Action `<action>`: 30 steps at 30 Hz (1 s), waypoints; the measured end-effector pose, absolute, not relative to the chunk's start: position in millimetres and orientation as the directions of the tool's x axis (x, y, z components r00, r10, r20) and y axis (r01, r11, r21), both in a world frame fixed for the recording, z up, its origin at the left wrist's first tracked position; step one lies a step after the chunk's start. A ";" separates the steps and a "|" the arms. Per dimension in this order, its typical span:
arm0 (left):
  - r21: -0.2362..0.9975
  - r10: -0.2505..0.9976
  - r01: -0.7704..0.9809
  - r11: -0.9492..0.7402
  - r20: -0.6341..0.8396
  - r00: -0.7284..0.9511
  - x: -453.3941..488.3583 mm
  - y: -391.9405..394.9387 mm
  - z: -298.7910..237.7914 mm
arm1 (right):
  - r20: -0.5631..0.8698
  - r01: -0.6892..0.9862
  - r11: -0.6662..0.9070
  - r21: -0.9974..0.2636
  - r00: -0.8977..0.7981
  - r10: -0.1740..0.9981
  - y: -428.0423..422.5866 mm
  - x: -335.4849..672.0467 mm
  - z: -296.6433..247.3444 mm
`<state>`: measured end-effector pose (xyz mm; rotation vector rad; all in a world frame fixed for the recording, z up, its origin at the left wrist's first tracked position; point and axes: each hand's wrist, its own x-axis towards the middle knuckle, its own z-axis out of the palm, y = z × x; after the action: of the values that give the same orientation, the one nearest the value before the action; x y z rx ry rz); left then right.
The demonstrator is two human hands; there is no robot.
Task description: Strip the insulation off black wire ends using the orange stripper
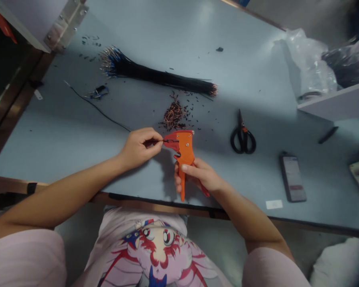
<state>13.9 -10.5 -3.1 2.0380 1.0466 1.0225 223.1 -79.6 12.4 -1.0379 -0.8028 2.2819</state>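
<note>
The left hand [142, 147] pinches a black wire [107, 116] between thumb and forefinger, right at the red jaws of a wire stripper [185, 147]. The right hand [199, 173] wraps round the stripper's handles, thumb lying along the orange one; the tool's head points towards the left hand. How hard the handles are squeezed, I cannot tell. From the left hand the wire trails away leftward and outward over the counter [62, 147], ending in a metal tip.

Just beyond the stripper, ahead of both hands, lies a loose pile of copper and black clippings [174, 114]. Farther ahead, a thick bundle of black wires [164, 76] stretches crosswise, its blue-and-metal ends to the left and its bare copper ends to the right. Beyond the left hand, near the trailing wire, sits a small blue-and-black cluster [98, 92].

To the right of the right hand are black-handled scissors [241, 137], points facing away, then a phone [293, 177] and a white label [274, 204]. Well beyond them stands a clear plastic bag [312, 63].
</note>
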 end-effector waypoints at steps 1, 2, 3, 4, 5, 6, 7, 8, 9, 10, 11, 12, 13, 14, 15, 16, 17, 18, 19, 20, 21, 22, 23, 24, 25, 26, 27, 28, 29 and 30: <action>0.787 0.852 0.371 -0.493 0.351 0.387 13.7 -10.5 -2.9 | -0.495 -0.194 -0.702 -0.685 -0.583 0.644 -79.4 222.9 12.6; 0.786 0.852 0.372 -0.494 0.352 0.388 13.5 -10.6 -2.7 | -0.499 -0.191 -0.705 -0.683 -0.583 0.641 -79.4 222.7 12.8; 0.783 0.850 0.374 -0.497 0.353 0.391 13.3 -10.6 -2.4 | -0.504 -0.186 -0.708 -0.681 -0.583 0.637 -79.4 222.4 13.0; 0.779 0.848 0.377 -0.501 0.354 0.395 13.2 -10.7 -2.1 | -0.508 -0.179 -0.709 -0.682 -0.582 0.635 -79.5 222.1 13.0; 0.773 0.844 0.380 -0.508 0.358 0.398 13.1 -10.9 -1.7 | -0.509 -0.173 -0.706 -0.686 -0.579 0.637 -79.9 221.8 13.0; 0.767 0.841 0.384 -0.514 0.363 0.401 13.0 -11.3 -1.3 | -0.508 -0.167 -0.700 -0.695 -0.574 0.642 -80.5 221.3 12.9; 0.762 0.838 0.387 -0.520 0.368 0.402 12.9 -11.7 -0.7 | -0.505 -0.162 -0.690 -0.705 -0.568 0.650 -81.2 220.8 12.7; 0.757 0.836 0.389 -0.525 0.374 0.402 12.8 -12.3 -0.2 | -0.501 -0.158 -0.679 -0.717 -0.562 0.658 -82.1 220.1 12.6; 0.753 0.835 0.392 -0.529 0.378 0.400 12.7 -12.9 0.2 | -0.495 -0.153 -0.669 -0.727 -0.557 0.666 -82.9 219.4 12.5; 0.750 0.834 0.394 -0.531 0.383 0.397 12.4 -13.6 0.6 | -0.491 -0.149 -0.661 -0.736 -0.554 0.672 -83.7 218.6 12.5; 0.747 0.833 0.395 -0.534 0.386 0.396 12.1 -14.2 0.7 | -0.490 -0.143 -0.655 -0.742 -0.552 0.675 -84.2 217.7 12.6; 0.745 0.832 0.397 -0.536 0.388 0.396 11.7 -14.7 0.8 | -0.490 -0.143 -0.653 -0.743 -0.549 0.678 -84.4 217.0 12.9; 0.741 0.831 0.400 -0.539 0.391 0.396 11.4 -15.0 0.7 | -0.487 -0.151 -0.651 -0.744 -0.545 0.683 -84.3 216.3 13.4; 0.737 0.830 0.405 -0.542 0.392 0.396 11.2 -15.1 0.5 | -0.480 -0.165 -0.647 -0.744 -0.541 0.691 -83.8 215.9 14.0; 0.733 0.830 0.410 -0.543 0.395 0.394 11.2 -14.9 0.4 | -0.472 -0.183 -0.642 -0.744 -0.536 0.700 -83.0 215.7 14.7; 0.731 0.832 0.415 -0.542 0.396 0.389 11.5 -14.6 0.3 | -0.465 -0.199 -0.639 -0.742 -0.534 0.706 -82.1 215.8 15.4; 0.731 0.835 0.420 -0.538 0.395 0.382 12.1 -14.1 0.4 | -0.459 -0.213 -0.638 -0.740 -0.534 0.710 -81.4 216.2 16.2; 0.732 0.838 0.422 -0.535 0.396 0.375 13.1 -13.6 0.6 | -0.458 -0.220 -0.640 -0.736 -0.534 0.710 -80.9 216.7 16.9; 0.734 0.839 0.421 -0.533 0.396 0.372 14.2 -13.1 0.8 | -0.463 -0.224 -0.645 -0.730 -0.533 0.708 -80.8 217.2 17.4; 0.735 0.841 0.421 -0.531 0.397 0.368 15.5 -12.8 1.1 | -0.471 -0.230 -0.653 -0.721 -0.528 0.706 -81.1 217.5 17.9; 0.735 0.840 0.421 -0.532 0.398 0.367 16.6 -12.6 1.3 | -0.481 -0.239 -0.659 -0.713 -0.518 0.707 -81.8 217.6 18.1; 0.732 0.839 0.421 -0.535 0.402 0.367 17.5 -12.6 1.4 | -0.491 -0.246 -0.664 -0.706 -0.505 0.710 -82.7 217.5 18.3; 0.729 0.837 0.423 -0.539 0.406 0.367 17.8 -12.6 1.5 | -0.502 -0.250 -0.667 -0.702 -0.491 0.712 -83.5 217.3 18.5; 0.724 0.835 0.427 -0.542 0.408 0.369 17.4 -12.6 1.5 | -0.513 -0.248 -0.672 -0.698 -0.480 0.711 -83.8 217.3 18.9; 0.718 0.834 0.434 -0.544 0.409 0.369 16.2 -12.3 1.6 | -0.521 -0.251 -0.673 -0.696 -0.467 0.714 -83.3 217.8 19.6; 0.712 0.835 0.444 -0.544 0.410 0.366 14.2 -11.9 2.0 | -0.530 -0.261 -0.670 -0.695 -0.444 0.723 -81.8 219.1 20.9; 0.709 0.840 0.457 -0.538 0.409 0.356 11.6 -11.2 2.6 | -0.534 -0.288 -0.656 -0.697 -0.402 0.744 -79.2 221.5 22.8; 0.711 0.852 0.472 -0.522 0.405 0.331 8.7 -10.2 3.6 | -0.534 -0.325 -0.634 -0.702 -0.348 0.770 -75.8 224.9 25.3; 0.720 0.867 0.483 -0.498 0.401 0.295 5.8 -9.2 5.0 | -0.532 -0.370 -0.601 -0.709 -0.279 0.800 -71.7 229.0 28.3; 0.737 0.882 0.486 -0.471 0.395 0.255 3.1 -8.1 6.6 | -0.519 -0.411 -0.557 -0.722 -0.212 0.828 -67.6 233.5 31.4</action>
<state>3.1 -8.1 6.6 2.0607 1.2393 1.1154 233.5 -67.6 31.4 -1.1828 -0.5564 1.8747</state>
